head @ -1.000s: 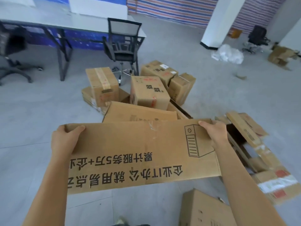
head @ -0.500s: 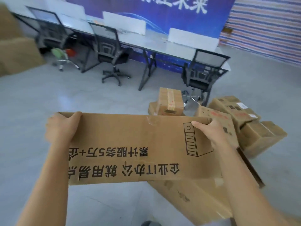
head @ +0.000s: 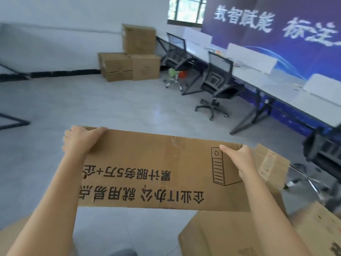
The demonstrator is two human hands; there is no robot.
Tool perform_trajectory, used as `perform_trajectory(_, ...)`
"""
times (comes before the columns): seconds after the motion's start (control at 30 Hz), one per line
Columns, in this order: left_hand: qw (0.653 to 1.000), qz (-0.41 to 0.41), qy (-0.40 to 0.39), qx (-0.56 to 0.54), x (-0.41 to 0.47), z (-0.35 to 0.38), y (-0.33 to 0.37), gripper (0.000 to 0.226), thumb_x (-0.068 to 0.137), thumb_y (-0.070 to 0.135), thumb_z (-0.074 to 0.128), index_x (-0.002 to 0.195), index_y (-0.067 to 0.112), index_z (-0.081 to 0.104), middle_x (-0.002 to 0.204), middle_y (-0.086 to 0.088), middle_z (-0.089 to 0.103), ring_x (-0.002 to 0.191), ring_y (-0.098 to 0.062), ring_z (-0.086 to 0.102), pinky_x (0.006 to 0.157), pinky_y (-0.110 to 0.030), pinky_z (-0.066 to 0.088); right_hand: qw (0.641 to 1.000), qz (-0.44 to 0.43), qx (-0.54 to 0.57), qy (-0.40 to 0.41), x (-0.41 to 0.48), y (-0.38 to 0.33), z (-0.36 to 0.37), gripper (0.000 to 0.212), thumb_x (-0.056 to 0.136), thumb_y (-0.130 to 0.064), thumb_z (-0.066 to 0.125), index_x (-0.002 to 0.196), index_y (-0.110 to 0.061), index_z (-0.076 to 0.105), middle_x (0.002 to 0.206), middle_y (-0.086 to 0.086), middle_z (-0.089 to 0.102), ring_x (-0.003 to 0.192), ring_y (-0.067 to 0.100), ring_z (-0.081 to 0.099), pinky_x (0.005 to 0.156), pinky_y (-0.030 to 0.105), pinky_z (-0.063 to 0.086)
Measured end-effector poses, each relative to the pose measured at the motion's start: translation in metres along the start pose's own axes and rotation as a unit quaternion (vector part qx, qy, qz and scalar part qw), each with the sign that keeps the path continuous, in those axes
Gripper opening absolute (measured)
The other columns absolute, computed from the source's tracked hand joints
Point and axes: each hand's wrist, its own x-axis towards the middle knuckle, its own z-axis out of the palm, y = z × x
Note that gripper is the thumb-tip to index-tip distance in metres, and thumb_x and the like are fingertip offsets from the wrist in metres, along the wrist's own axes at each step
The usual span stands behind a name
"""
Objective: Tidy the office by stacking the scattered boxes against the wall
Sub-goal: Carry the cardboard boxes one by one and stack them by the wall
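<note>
**Cardboard held in both hands, stacked boxes at eleven o'clock**

You hold a flattened box (head: 156, 172) crosswise in front of you, above the floor. Its printed face is toward you, with the black characters upside down and a drawn computer tower near the three o'clock end.

Your left hand (head: 79, 141) grips the upper corner at nine o'clock, curled over the top edge. Your right hand (head: 238, 161) grips the upper edge at three o'clock. Its thumb lies on the printed face beside the tower drawing, and its other fingers are hidden behind the board.

Below the five o'clock corner a brown carton (head: 221, 235) sits on the floor. A second carton (head: 271, 163) shows just behind your right hand.

At eleven o'clock the stacked boxes (head: 140, 58) stand against the white wall (head: 55, 34), two side by side on the floor and a third on top. Grey tiled floor (head: 92, 104) lies between you and them.

From one to three o'clock a long grey desk (head: 284, 85) runs along a blue banner (head: 258, 39) with white characters. Black mesh chairs (head: 217, 84) are drawn up to it. A window (head: 186, 10) shows at twelve o'clock.
</note>
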Motion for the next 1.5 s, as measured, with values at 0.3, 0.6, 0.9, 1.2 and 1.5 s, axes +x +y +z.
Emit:
perform_trajectory(0.3, 0.992, -0.097, 0.081, -0.015, 0.056, -0.003, -0.009, 0.084, 0.077, 0.055, 0.065, 0.135, 0.001, 0.039, 0.138, -0.020, 0.037, 0.129, -0.038, 0.033, 0.106, -0.052, 0.033, 0.994, -0.054, -0.028, -0.088, 0.093, -0.054, 0.087, 0.076, 0.071, -0.041, 0.076, 0.129, -0.003, 0.044, 0.134, 0.009, 0.046, 0.119, 0.027, 0.048, 0.101, 0.041, 0.042)
perform_trajectory(0.6, 0.990, -0.112, 0.078, -0.036, 0.180, 0.012, 0.044, 0.080, 0.079, 0.054, 0.063, 0.135, 0.003, 0.039, 0.138, -0.020, 0.037, 0.128, -0.037, 0.034, 0.105, -0.050, 0.033, 0.992, -0.065, -0.050, -0.098, 0.194, -0.128, 0.169, 0.075, 0.077, -0.038, 0.073, 0.132, 0.000, 0.040, 0.139, 0.011, 0.041, 0.121, 0.029, 0.047, 0.100, 0.039, 0.041)
perform_trajectory(0.9, 0.989, -0.120, 0.065, -0.050, 0.280, 0.058, 0.097, 0.083, 0.081, 0.046, 0.066, 0.138, -0.001, 0.029, 0.139, -0.021, 0.034, 0.129, -0.039, 0.032, 0.105, -0.054, 0.033, 0.997, -0.027, -0.008, -0.068, 0.283, -0.152, 0.222, 0.070, 0.078, -0.039, 0.070, 0.132, -0.003, 0.043, 0.137, 0.006, 0.044, 0.121, 0.027, 0.046, 0.093, 0.037, 0.039)
perform_trajectory(1.2, 0.990, -0.132, 0.056, -0.007, 0.377, 0.121, 0.170, 0.075, 0.081, 0.052, 0.059, 0.134, 0.003, 0.041, 0.134, -0.019, 0.040, 0.125, -0.038, 0.036, 0.103, -0.051, 0.034, 0.996, 0.002, 0.000, -0.091, 0.415, -0.191, 0.262, 0.041, 0.088, -0.026, 0.059, 0.116, 0.003, 0.050, 0.129, 0.020, 0.049, 0.119, 0.034, 0.047, 0.091, 0.039, 0.040)
perform_trajectory(1.5, 0.974, -0.198, 0.104, -0.045, 0.466, 0.165, 0.223, 0.070, 0.086, 0.046, 0.052, 0.136, -0.001, 0.036, 0.138, -0.022, 0.035, 0.126, -0.039, 0.034, 0.105, -0.051, 0.033, 0.990, -0.026, -0.037, -0.135, 0.535, -0.264, 0.328, 0.059, 0.088, -0.028, 0.057, 0.133, 0.001, 0.035, 0.141, 0.012, 0.034, 0.121, 0.031, 0.041, 0.094, 0.040, 0.037)
